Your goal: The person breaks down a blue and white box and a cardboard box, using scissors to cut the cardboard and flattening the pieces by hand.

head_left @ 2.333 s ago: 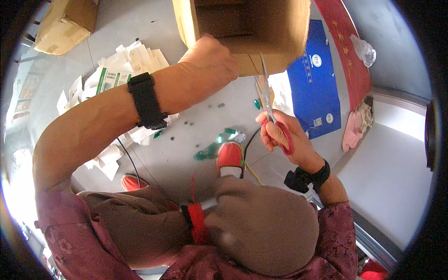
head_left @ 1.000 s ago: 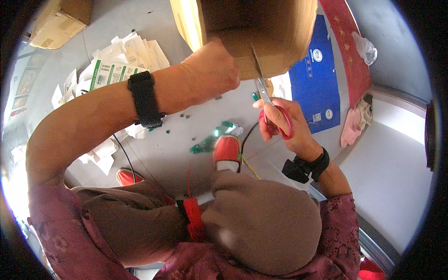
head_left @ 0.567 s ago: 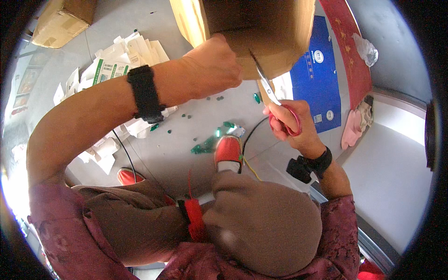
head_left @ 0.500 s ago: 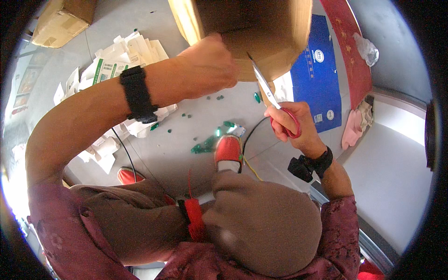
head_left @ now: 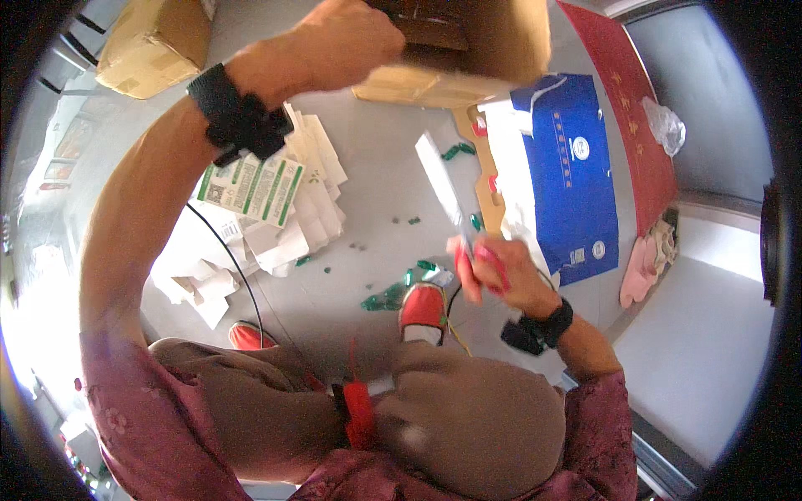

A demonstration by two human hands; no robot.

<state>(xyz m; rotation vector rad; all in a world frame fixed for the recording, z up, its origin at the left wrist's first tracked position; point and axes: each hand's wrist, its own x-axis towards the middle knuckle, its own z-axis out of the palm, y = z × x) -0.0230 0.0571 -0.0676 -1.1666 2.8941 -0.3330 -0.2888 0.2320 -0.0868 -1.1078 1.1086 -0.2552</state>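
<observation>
My left hand (head_left: 347, 42), closed, grips the left edge of a brown cardboard box (head_left: 418, 88) at the top of the view. The box stands with its opening towards me, and its upper part is cut off by the frame. In my right hand (head_left: 522, 280) is a pair of scissors (head_left: 441, 179) with red handles, blurred by motion. Their pale blades point up and to the left, apart from the box. Fingers of that hand wrap the handle loops.
White cut paper and cartons (head_left: 284, 242) lie heaped on the floor at left. Green shiny scraps (head_left: 388, 296) lie by my red shoe (head_left: 423, 307). A blue flattened carton (head_left: 576, 175) and red mat (head_left: 622, 108) are at right. Another cardboard box (head_left: 154, 50) stands far left.
My left hand and the box have moved farther away, and the box has tilted. The scissors have come away from the box edge, lower and to the left. The view has shifted slightly.
</observation>
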